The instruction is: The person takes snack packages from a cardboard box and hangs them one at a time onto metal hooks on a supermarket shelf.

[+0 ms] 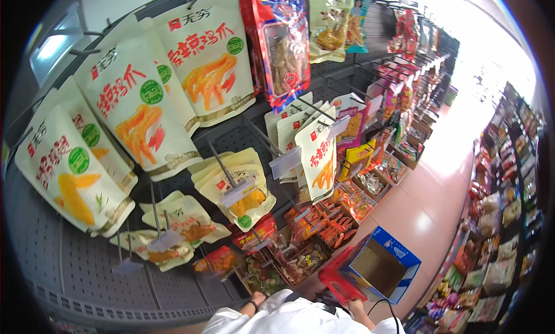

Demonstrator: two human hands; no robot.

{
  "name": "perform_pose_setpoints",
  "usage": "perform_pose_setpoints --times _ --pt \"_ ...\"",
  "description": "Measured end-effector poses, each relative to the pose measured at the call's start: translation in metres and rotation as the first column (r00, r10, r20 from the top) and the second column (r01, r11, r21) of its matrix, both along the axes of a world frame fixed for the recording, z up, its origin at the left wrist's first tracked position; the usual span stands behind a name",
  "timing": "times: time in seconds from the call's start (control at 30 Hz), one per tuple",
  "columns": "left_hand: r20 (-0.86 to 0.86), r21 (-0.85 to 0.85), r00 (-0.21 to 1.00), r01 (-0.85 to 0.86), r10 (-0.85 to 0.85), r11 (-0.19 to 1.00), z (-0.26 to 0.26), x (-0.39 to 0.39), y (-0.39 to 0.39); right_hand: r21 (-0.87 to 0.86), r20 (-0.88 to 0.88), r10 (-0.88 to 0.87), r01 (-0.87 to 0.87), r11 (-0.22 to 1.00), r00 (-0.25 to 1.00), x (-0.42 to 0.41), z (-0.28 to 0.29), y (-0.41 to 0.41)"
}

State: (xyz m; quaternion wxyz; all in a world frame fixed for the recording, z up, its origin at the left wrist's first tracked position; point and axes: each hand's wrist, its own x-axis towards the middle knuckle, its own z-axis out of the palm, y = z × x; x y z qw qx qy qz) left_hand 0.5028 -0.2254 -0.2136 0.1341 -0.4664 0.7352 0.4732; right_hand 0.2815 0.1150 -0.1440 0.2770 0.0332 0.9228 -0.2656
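Note:
My left hand (258, 297), with a dark band on the wrist, is low in the view beside the bottom shelf, near green-wrapped snacks (263, 273); its fingers are too small and partly hidden to tell their state. My right hand (356, 306) is at the rim of a red plastic basket (338, 282), its fingers closed on it. Against the basket stands a blue cardboard box (407, 258), open at the top, with a bare brown inside. White snack pouches (138, 112) hang on hooks above and to the left, with smaller cream pouches (243, 186) below them.
Metal display hooks with clear tag holders (285, 162) stick out from the dark perforated rack (95, 264). Boxes of wrapped snacks (338, 225) line its foot. Pink floor tiles (416, 204) run along the aisle. Another stocked shelf (490, 256) stands at the right.

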Motion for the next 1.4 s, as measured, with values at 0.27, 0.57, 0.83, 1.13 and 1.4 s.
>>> perform_pose_setpoints --times 0.27,0.57,0.83,1.13,1.4 --pt "0.101 0.026 0.979 0.177 -0.179 0.984 -0.015 0.019 -0.042 -0.086 -0.163 -0.052 0.038 0.996 0.985 0.037 0.036 -0.073" --pt "-0.071 0.210 0.995 -0.048 0.064 0.977 0.017 -0.038 -0.048 -0.128 -0.172 -0.043 0.021 0.992 0.984 0.055 0.040 -0.086" --pt "0.025 0.265 0.995 -0.099 0.096 0.959 0.016 -0.021 -0.046 -0.155 -0.170 -0.023 -0.004 0.988 0.985 0.064 0.053 -0.096" --pt "0.026 0.110 0.998 0.054 -0.058 0.992 -0.016 0.004 -0.049 -0.301 -0.008 0.260 -0.250 0.920 0.966 0.061 0.074 -0.121" --pt "0.071 0.119 0.997 0.010 -0.019 0.993 0.015 -0.009 -0.028 -0.314 0.019 0.446 -0.418 0.853 0.895 0.051 0.094 -0.136"
